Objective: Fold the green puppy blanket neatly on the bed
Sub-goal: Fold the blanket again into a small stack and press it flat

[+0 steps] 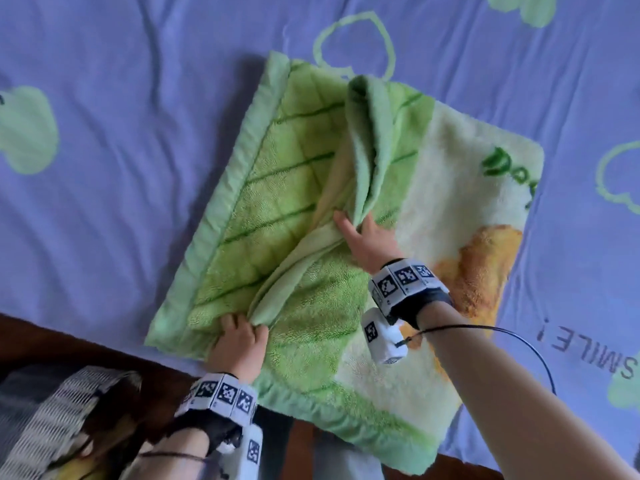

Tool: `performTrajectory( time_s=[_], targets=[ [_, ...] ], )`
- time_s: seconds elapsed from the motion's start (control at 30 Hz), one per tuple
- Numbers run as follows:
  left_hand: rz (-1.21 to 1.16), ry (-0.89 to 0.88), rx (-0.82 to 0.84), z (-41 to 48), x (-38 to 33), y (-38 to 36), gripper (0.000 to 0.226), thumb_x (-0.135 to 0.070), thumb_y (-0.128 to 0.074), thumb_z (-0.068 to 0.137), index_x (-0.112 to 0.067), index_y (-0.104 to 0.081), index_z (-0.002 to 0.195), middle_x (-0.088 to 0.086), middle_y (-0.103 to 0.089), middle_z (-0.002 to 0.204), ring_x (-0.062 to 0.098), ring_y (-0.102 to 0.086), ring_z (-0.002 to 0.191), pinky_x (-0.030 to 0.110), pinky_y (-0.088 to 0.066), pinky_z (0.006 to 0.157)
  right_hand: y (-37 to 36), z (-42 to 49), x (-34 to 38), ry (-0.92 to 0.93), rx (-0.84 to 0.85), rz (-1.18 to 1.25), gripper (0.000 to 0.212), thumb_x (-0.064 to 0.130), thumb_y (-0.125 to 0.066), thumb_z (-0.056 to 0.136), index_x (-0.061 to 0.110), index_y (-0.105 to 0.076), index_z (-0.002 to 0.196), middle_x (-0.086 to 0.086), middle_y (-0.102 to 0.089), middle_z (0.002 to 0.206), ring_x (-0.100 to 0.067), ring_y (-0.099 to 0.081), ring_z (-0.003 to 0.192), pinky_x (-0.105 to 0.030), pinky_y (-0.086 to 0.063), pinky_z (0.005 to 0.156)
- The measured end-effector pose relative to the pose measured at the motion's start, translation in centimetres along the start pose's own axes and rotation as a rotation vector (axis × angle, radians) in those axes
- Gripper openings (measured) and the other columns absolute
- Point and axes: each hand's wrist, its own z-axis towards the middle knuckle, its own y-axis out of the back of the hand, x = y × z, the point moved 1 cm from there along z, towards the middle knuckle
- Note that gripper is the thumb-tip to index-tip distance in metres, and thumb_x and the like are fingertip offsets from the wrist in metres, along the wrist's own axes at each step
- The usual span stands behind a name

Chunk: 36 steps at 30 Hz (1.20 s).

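Pinching the near end of a raised fold, the left hand (240,344) closes its fingers on the green puppy blanket (304,216). Farther, the right hand (369,239) grips the same soft ridge. The fluffy, rectangular blanket with a smooth pale border lies partly folded on the wrinkled purple bed sheet (121,116).

Both hands pinch cloth — the left hand (240,344) nearer the body, the right hand (367,237) reaching farther out — wrists banded.
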Motion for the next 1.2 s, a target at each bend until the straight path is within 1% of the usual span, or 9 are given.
performTrajectory(
  time_s=[0.1,0.2,0.3,0.47,0.63,0.8,0.93,1.07,1.2],
  targets=[
    [0.026,0.047,0.083,1.7,-0.3,0.3,0.036,-0.002,-0.035,0.092,-0.013,-0.04,0.126,0.019,-0.044,0.123,0.041,-0.032,0.12,0.039,-0.048,0.087,0.4,0.4,1.0,-0.029,-0.037,0.0,0.086,0.08,-0.036,0.078,0.015,-0.04,0.134,-0.015,-0.057,0.125,-0.032,-0.056,0.113,-0.046,-0.041,0.095],
    [0.045,0.075,0.133,2.6,-0.2,0.2,0.038,-0.001,-0.034,0.092,-0.012,-0.041,0.128,0.021,-0.043,0.123,0.042,-0.033,0.121,0.042,-0.046,0.091,1.2,1.0,2.3,-0.029,0.031,-0.125,0.105,0.093,-0.024,0.064,0.008,-0.049,0.12,-0.015,-0.06,0.109,-0.032,-0.059,0.102,-0.046,-0.046,0.089],
    [0.061,0.096,0.19,3.1,-0.3,0.5,0.04,-0.001,-0.034,0.093,-0.013,-0.041,0.131,0.022,-0.042,0.126,0.042,-0.031,0.123,0.043,-0.043,0.095,2.4,1.0,4.1,0.104,0.116,-0.324,0.096,0.091,-0.011,0.07,0.01,-0.057,0.092,-0.008,-0.061,0.086,-0.026,-0.064,0.083,-0.039,-0.051,0.077],
    [-0.024,0.137,0.266,3.7,-0.5,1.3,0.043,-0.003,-0.031,0.095,-0.016,-0.039,0.135,0.022,-0.037,0.131,0.042,-0.028,0.126,0.042,-0.042,0.1,4.7,2.4,7.8,0.249,-0.154,-0.247,0.08,0.075,-0.029,0.085,0.004,-0.043,0.118,-0.017,-0.062,0.106,-0.03,-0.064,0.096,-0.037,-0.052,0.076],
    [-0.383,0.333,0.268,4.0,-0.6,1.5,0.039,-0.013,-0.028,0.099,-0.011,-0.036,0.137,0.021,-0.034,0.136,0.035,-0.035,0.118,0.039,-0.04,0.102,3.3,4.4,8.9,0.123,-0.007,-0.294,0.102,0.075,-0.037,0.083,-0.007,-0.023,0.141,-0.017,-0.053,0.127,-0.028,-0.056,0.115,-0.034,-0.046,0.086],
    [-0.625,0.459,0.231,4.3,0.0,1.0,0.047,-0.033,-0.036,0.098,-0.003,-0.04,0.133,0.019,-0.034,0.142,0.033,-0.042,0.127,0.037,-0.038,0.103,1.7,6.6,8.6,-0.018,-0.07,-0.244,0.064,0.055,-0.064,0.08,0.008,-0.032,0.111,-0.003,-0.051,0.09,-0.022,-0.054,0.08,-0.029,-0.039,0.065],
    [-0.647,0.415,0.226,4.3,0.3,0.8,0.046,-0.032,-0.036,0.097,-0.004,-0.042,0.133,0.019,-0.033,0.142,0.034,-0.04,0.127,0.038,-0.038,0.102,1.6,7.1,8.9,-0.042,-0.101,-0.328,0.039,0.033,-0.055,0.086,0.009,-0.029,0.104,-0.002,-0.048,0.083,-0.022,-0.051,0.072,-0.024,-0.029,0.048],
    [-0.556,0.321,0.228,3.9,0.8,0.6,0.04,-0.021,-0.03,0.098,-0.006,-0.038,0.134,0.018,-0.035,0.134,0.034,-0.036,0.125,0.039,-0.044,0.095,1.3,6.2,7.8,0.034,-0.221,-0.221,0.043,0.025,-0.049,0.09,0.003,-0.033,0.124,-0.005,-0.05,0.089,-0.023,-0.048,0.075,-0.029,-0.037,0.062],
    [-0.792,0.272,0.163,2.2,2.8,0.7,0.034,-0.013,-0.036,0.098,-0.008,-0.04,0.131,0.022,-0.039,0.133,0.039,-0.036,0.116,0.044,-0.042,0.1,0.5,4.5,6.2,0.13,-0.404,0.072,0.03,0.024,-0.05,0.092,0.002,-0.043,0.11,0.004,-0.051,0.074,-0.016,-0.051,0.062,-0.031,-0.044,0.06]
  ],
)
